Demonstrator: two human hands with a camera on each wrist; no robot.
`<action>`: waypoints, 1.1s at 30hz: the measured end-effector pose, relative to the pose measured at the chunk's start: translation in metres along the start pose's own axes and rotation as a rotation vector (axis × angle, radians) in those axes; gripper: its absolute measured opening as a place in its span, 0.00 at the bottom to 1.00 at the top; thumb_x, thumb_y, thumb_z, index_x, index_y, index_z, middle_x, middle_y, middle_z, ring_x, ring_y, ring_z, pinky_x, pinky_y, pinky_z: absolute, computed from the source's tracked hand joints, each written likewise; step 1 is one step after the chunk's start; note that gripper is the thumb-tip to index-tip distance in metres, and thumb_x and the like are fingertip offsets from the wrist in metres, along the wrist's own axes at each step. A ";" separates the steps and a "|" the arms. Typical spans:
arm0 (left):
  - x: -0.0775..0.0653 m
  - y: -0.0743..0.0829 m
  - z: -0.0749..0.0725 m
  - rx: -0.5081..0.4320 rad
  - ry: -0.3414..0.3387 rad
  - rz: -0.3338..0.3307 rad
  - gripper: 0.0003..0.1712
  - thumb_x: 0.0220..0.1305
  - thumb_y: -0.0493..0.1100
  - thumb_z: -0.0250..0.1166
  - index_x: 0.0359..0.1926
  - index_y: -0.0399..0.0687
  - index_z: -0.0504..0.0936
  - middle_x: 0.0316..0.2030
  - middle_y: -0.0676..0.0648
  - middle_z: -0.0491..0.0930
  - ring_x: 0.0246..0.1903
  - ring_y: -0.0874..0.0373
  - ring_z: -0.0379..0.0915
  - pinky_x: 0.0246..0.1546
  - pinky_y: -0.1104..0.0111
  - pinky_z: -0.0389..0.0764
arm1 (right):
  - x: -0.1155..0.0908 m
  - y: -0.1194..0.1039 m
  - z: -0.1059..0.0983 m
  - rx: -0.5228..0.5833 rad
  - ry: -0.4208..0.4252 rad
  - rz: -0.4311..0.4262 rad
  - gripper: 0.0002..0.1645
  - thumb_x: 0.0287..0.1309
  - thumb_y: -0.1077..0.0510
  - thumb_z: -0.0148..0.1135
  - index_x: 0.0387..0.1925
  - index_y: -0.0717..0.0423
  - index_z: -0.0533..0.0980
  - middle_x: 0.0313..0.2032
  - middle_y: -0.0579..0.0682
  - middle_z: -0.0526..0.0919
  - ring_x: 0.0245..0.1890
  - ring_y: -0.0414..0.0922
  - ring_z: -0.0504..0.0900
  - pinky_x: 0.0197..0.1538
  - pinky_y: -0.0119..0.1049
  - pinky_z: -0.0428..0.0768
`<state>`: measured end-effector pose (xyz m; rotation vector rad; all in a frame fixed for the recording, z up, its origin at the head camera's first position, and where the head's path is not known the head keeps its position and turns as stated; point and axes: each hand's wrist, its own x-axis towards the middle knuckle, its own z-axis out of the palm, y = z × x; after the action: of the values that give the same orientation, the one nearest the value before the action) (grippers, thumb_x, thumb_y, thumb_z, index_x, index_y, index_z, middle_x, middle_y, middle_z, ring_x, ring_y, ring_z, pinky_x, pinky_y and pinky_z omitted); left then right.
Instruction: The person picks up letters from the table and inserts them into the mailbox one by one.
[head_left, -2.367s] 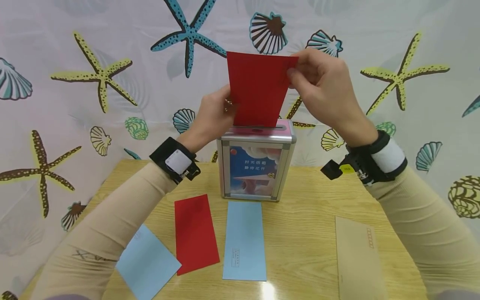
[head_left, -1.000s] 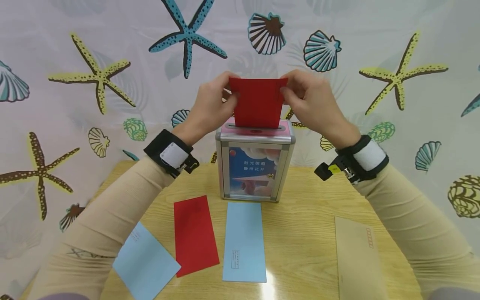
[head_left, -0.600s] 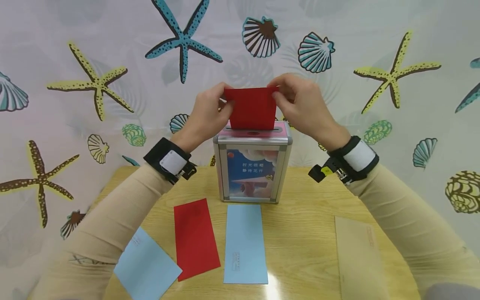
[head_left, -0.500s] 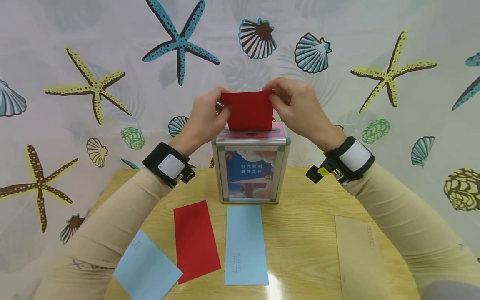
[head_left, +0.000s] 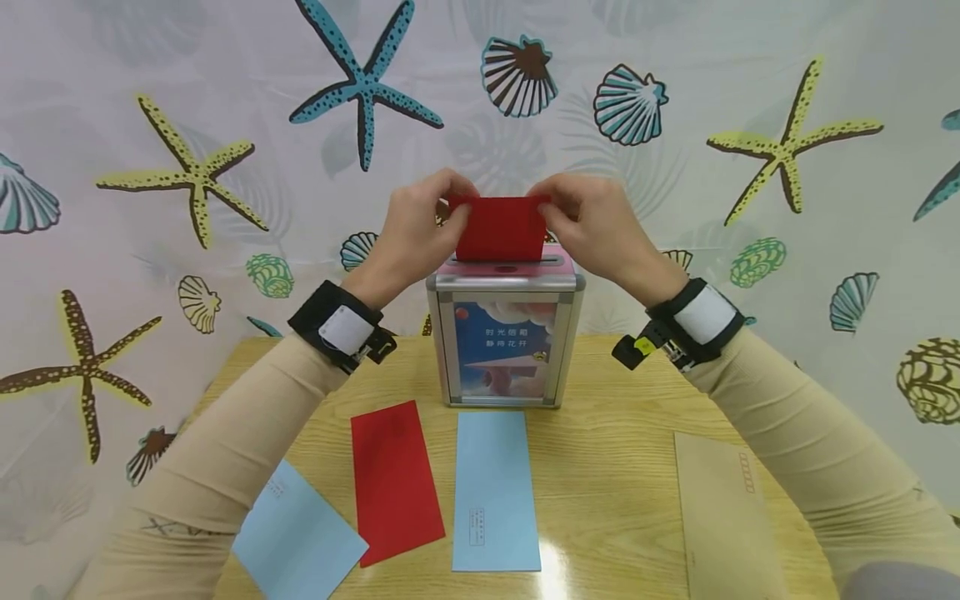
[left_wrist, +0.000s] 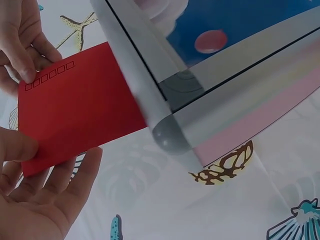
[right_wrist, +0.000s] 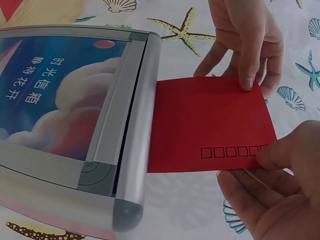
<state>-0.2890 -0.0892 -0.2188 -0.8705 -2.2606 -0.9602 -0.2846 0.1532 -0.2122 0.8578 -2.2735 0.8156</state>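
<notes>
A red envelope (head_left: pixel 501 230) stands upright in the slot of a silver-framed letter box (head_left: pixel 506 283) with a pink top, its lower part hidden inside. My left hand (head_left: pixel 420 229) pinches its upper left corner between thumb and fingers. At the upper right corner my right hand (head_left: pixel 596 225) pinches it the same way. Printed squares run along one edge of the envelope (right_wrist: pixel 215 125) in the right wrist view. From the left wrist side, both hands show on the outer end of the envelope (left_wrist: pixel 80 105), beyond the box's rounded frame edge (left_wrist: pixel 142 80).
On the wooden table (head_left: pixel 607 467) lie another red envelope (head_left: pixel 397 483), a light blue envelope (head_left: pixel 495 492) in front of the box, a second blue one (head_left: pixel 300 533) partly under the left sleeve, and a tan envelope (head_left: pixel 723 517) at right. A patterned cloth (head_left: pixel 480 100) hangs behind.
The red envelope has slid down into the slot, leaving a shorter part above. My left hand moved up to its top corner, and my right hand came down with it.
</notes>
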 end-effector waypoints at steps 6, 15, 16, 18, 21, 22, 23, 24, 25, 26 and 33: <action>-0.006 -0.002 0.003 -0.007 -0.028 -0.031 0.10 0.73 0.34 0.60 0.52 0.38 0.81 0.49 0.41 0.86 0.43 0.51 0.84 0.50 0.62 0.87 | -0.001 0.002 0.004 0.015 -0.040 0.031 0.14 0.71 0.65 0.56 0.48 0.63 0.86 0.41 0.57 0.90 0.36 0.49 0.90 0.43 0.34 0.85; -0.010 -0.009 0.009 0.000 -0.063 -0.081 0.10 0.74 0.36 0.60 0.52 0.39 0.82 0.49 0.40 0.86 0.43 0.50 0.84 0.50 0.61 0.87 | -0.002 0.004 0.008 0.004 -0.084 0.050 0.12 0.70 0.66 0.58 0.50 0.63 0.83 0.46 0.59 0.88 0.45 0.53 0.89 0.56 0.49 0.86; -0.010 -0.010 0.010 0.000 -0.071 -0.088 0.11 0.74 0.36 0.60 0.52 0.39 0.82 0.49 0.40 0.86 0.43 0.50 0.84 0.51 0.61 0.87 | -0.003 0.004 0.009 -0.001 -0.093 0.053 0.11 0.70 0.66 0.59 0.49 0.62 0.83 0.46 0.59 0.88 0.44 0.53 0.89 0.55 0.49 0.86; -0.012 -0.012 0.011 0.000 -0.086 -0.098 0.11 0.74 0.36 0.60 0.53 0.39 0.82 0.50 0.40 0.86 0.45 0.50 0.84 0.53 0.60 0.86 | -0.005 0.005 0.010 -0.012 -0.108 0.059 0.11 0.70 0.66 0.59 0.49 0.62 0.83 0.46 0.58 0.88 0.44 0.53 0.89 0.54 0.49 0.86; -0.013 -0.014 0.013 0.008 -0.105 -0.101 0.12 0.73 0.36 0.61 0.54 0.40 0.82 0.51 0.40 0.86 0.46 0.49 0.84 0.53 0.60 0.86 | -0.006 0.007 0.012 -0.021 -0.116 0.057 0.10 0.69 0.66 0.60 0.48 0.62 0.84 0.46 0.58 0.88 0.44 0.52 0.88 0.53 0.48 0.86; -0.014 -0.015 0.014 0.015 -0.110 -0.098 0.12 0.73 0.37 0.61 0.54 0.40 0.82 0.51 0.40 0.86 0.46 0.49 0.84 0.53 0.60 0.87 | -0.007 0.008 0.013 -0.022 -0.117 0.056 0.11 0.69 0.66 0.60 0.48 0.61 0.84 0.45 0.58 0.88 0.44 0.52 0.88 0.52 0.48 0.86; -0.014 -0.016 0.015 0.021 -0.116 -0.093 0.12 0.73 0.36 0.61 0.54 0.39 0.82 0.51 0.40 0.86 0.46 0.49 0.84 0.52 0.60 0.87 | -0.008 0.010 0.014 -0.023 -0.116 0.052 0.11 0.69 0.66 0.60 0.48 0.61 0.84 0.45 0.57 0.89 0.44 0.52 0.88 0.52 0.48 0.86; -0.013 -0.017 0.016 0.027 -0.123 -0.088 0.12 0.73 0.36 0.61 0.54 0.39 0.82 0.51 0.40 0.86 0.46 0.49 0.85 0.52 0.60 0.87 | -0.009 0.011 0.015 -0.023 -0.112 0.048 0.11 0.69 0.67 0.60 0.48 0.61 0.84 0.45 0.57 0.89 0.44 0.52 0.88 0.52 0.48 0.86; -0.014 -0.018 0.017 0.031 -0.130 -0.085 0.12 0.73 0.36 0.61 0.54 0.39 0.82 0.51 0.40 0.86 0.46 0.49 0.85 0.52 0.60 0.87 | -0.011 0.012 0.016 -0.022 -0.109 0.046 0.11 0.68 0.67 0.60 0.48 0.62 0.84 0.45 0.57 0.89 0.44 0.52 0.88 0.52 0.48 0.86; -0.014 -0.019 0.019 0.035 -0.137 -0.086 0.12 0.73 0.36 0.61 0.54 0.39 0.82 0.51 0.40 0.86 0.46 0.49 0.85 0.52 0.60 0.87 | -0.012 0.014 0.017 -0.023 -0.107 0.044 0.11 0.68 0.67 0.60 0.48 0.62 0.84 0.45 0.57 0.89 0.44 0.52 0.89 0.52 0.48 0.86; -0.014 -0.021 0.023 0.043 -0.182 -0.107 0.11 0.74 0.37 0.60 0.52 0.39 0.81 0.46 0.41 0.86 0.49 0.49 0.83 0.52 0.56 0.85 | -0.018 0.018 0.019 -0.018 -0.094 0.031 0.11 0.68 0.66 0.60 0.48 0.64 0.83 0.45 0.59 0.89 0.44 0.53 0.89 0.50 0.49 0.87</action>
<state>-0.3000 -0.0874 -0.2509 -0.8564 -2.4946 -0.9065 -0.2917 0.1575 -0.2433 0.8723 -2.3779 0.7826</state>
